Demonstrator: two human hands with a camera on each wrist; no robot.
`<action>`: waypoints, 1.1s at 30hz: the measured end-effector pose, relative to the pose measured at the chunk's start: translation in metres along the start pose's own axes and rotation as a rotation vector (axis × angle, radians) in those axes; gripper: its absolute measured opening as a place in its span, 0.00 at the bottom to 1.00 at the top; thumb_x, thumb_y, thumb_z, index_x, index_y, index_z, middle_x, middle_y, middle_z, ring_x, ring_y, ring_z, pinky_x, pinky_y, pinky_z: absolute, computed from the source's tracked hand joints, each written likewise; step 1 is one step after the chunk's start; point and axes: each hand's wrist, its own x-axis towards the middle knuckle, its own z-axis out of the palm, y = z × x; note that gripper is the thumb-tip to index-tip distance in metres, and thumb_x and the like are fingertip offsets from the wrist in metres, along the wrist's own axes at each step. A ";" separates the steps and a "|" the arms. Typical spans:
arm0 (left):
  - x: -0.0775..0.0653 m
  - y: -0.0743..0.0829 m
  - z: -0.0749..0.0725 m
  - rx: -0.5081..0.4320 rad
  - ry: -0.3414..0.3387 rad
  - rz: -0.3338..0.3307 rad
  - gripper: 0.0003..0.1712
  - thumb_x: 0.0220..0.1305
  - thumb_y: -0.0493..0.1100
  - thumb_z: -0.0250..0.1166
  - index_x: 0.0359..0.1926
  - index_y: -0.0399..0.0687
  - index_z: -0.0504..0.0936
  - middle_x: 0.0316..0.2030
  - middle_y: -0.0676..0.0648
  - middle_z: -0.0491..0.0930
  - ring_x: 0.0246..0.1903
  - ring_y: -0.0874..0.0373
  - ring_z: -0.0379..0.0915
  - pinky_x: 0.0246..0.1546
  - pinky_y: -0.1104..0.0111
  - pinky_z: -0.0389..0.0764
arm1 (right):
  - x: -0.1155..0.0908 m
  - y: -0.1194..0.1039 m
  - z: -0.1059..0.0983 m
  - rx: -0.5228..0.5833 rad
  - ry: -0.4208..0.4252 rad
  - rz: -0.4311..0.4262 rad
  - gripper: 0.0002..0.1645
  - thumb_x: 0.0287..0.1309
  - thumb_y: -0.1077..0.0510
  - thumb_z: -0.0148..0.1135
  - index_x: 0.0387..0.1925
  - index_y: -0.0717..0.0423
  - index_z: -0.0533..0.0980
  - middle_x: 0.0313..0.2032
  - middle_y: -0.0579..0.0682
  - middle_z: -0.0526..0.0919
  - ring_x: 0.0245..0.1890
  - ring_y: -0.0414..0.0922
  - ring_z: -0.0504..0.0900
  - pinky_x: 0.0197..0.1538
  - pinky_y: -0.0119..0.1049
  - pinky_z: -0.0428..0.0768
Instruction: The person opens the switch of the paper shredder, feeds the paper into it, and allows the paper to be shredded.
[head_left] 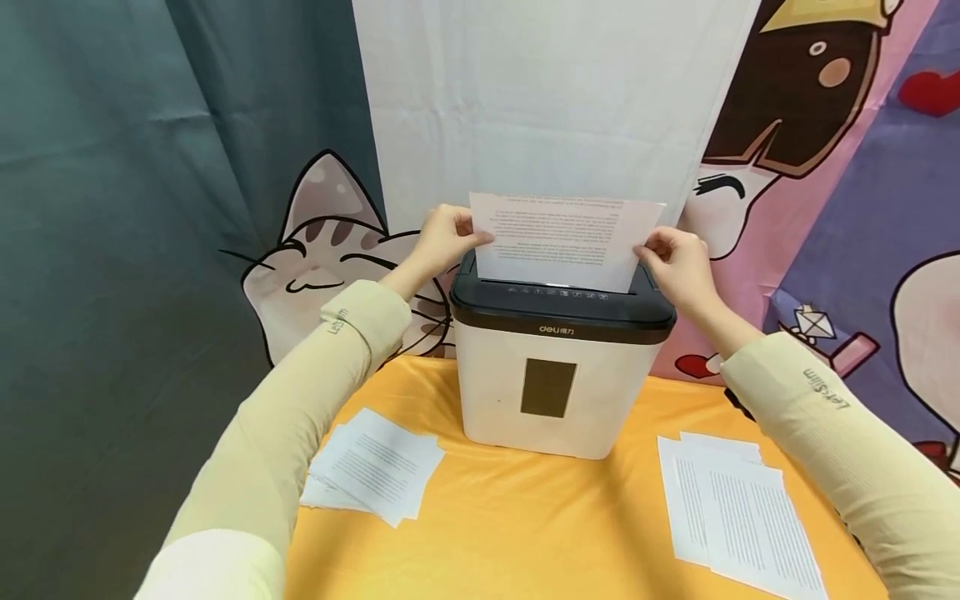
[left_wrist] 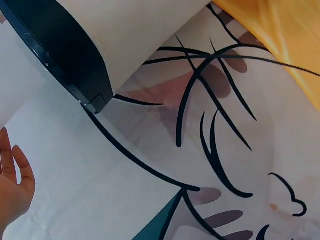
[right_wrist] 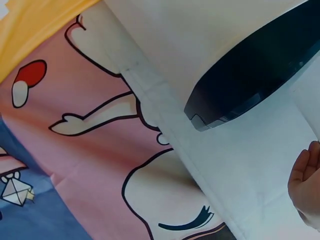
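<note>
Only the head view shows print [head_left: 551,227], seemingly inverted, on the sheet [head_left: 562,242].

Saw yellow tablecloth [head_left: 525,525] below; behind it, green cloth [head_left: 90,208] left, white cloth [head_left: 555,100] mid, cartoon cat [head_left: 311,262] printed low between them. Also noted red heart [head_left: 930,92], upper right.

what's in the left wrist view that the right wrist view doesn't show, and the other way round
Only the left wrist view shows the left hand and the cat drawing.

Only the right wrist view shows the right hand plainly, along with the envelope drawing.

Both show part of the shredder, a bit of the sheet at the frame edge, and the yellow cloth.
</note>
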 end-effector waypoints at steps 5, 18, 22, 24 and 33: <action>-0.001 -0.007 0.004 -0.058 -0.014 -0.014 0.11 0.52 0.43 0.64 0.37 0.45 0.83 0.31 0.44 0.83 0.31 0.58 0.77 0.38 0.67 0.75 | 0.001 0.006 0.003 -0.011 -0.032 0.005 0.06 0.52 0.64 0.58 0.27 0.66 0.77 0.27 0.64 0.80 0.18 0.22 0.66 0.24 0.16 0.64; -0.002 -0.015 0.011 -0.114 -0.017 -0.029 0.10 0.51 0.43 0.64 0.35 0.44 0.83 0.32 0.43 0.83 0.33 0.58 0.76 0.39 0.68 0.74 | 0.002 0.019 0.007 -0.016 -0.095 0.004 0.06 0.52 0.63 0.58 0.27 0.64 0.77 0.27 0.63 0.80 0.18 0.25 0.66 0.25 0.20 0.64; -0.004 -0.018 0.015 -0.121 -0.029 -0.047 0.11 0.52 0.42 0.64 0.37 0.43 0.83 0.33 0.43 0.83 0.34 0.58 0.77 0.39 0.68 0.74 | -0.001 0.021 0.009 -0.016 -0.119 0.014 0.07 0.53 0.63 0.58 0.28 0.65 0.77 0.28 0.63 0.81 0.19 0.26 0.66 0.26 0.20 0.65; -0.005 -0.019 0.018 -0.125 -0.031 -0.049 0.11 0.52 0.41 0.64 0.37 0.42 0.82 0.33 0.42 0.83 0.33 0.57 0.77 0.38 0.67 0.75 | -0.002 0.022 0.010 -0.016 -0.119 0.019 0.07 0.52 0.63 0.58 0.29 0.66 0.77 0.29 0.63 0.81 0.20 0.25 0.67 0.26 0.19 0.65; -0.004 -0.020 0.026 -0.075 -0.035 -0.055 0.10 0.52 0.42 0.64 0.34 0.40 0.83 0.30 0.41 0.83 0.31 0.57 0.76 0.36 0.70 0.72 | -0.004 0.028 0.010 -0.004 -0.120 0.022 0.04 0.51 0.66 0.58 0.28 0.65 0.73 0.28 0.61 0.78 0.20 0.28 0.65 0.26 0.21 0.64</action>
